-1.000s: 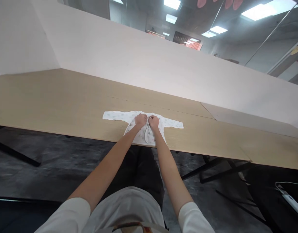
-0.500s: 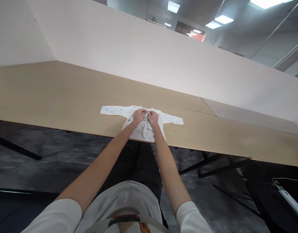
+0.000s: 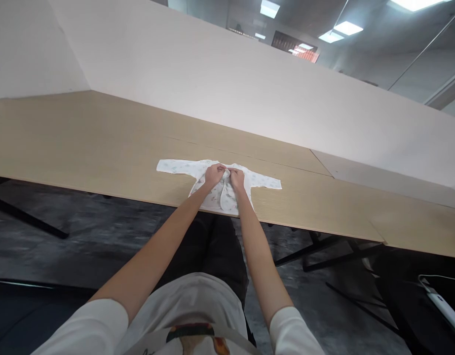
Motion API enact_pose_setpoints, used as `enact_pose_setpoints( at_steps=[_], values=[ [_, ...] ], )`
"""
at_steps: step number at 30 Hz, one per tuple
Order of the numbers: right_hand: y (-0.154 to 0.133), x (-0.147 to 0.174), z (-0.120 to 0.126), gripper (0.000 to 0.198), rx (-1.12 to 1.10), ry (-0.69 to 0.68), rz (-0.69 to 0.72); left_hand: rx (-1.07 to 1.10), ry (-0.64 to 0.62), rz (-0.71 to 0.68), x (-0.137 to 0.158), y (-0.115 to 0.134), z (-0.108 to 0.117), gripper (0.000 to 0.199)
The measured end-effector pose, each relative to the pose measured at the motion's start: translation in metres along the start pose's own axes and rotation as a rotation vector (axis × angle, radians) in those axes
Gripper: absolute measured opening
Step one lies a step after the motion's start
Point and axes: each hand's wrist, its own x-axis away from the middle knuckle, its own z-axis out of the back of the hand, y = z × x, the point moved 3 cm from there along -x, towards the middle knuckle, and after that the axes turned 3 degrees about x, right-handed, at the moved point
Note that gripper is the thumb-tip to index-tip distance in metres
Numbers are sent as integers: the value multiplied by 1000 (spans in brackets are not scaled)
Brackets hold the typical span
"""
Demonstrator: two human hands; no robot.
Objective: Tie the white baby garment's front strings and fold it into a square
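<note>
Left hand (image 3: 214, 174) and right hand (image 3: 237, 178) — fingertips pinched on cloth near the neckline — close together over the printed shirt (image 3: 228, 198), mid-frame on the table (image 3: 101, 148), sleeves (image 3: 177, 166) spanning left to right, neither hand nearer.

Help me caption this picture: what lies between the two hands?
In the head view, the upper front of the white printed garment lies between the left hand and the right hand.

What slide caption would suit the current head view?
Left hand and right hand hold the front of a small patterned white top, its sleeves outspread on a wood-toned table.
</note>
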Motion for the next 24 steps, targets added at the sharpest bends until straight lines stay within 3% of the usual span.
enact_pose_setpoints(
  at_steps=[5,14,24],
  values=[
    [-2,0,0,29,66,-23,35,36,-5,32,0,-1,-1,22],
    [-5,2,2,13,193,16,-29,56,-35,40,-5,-10,-8,20],
    [-13,6,4,24,214,12,-5,75,-28,1,-4,-9,-7,25]
  ],
)
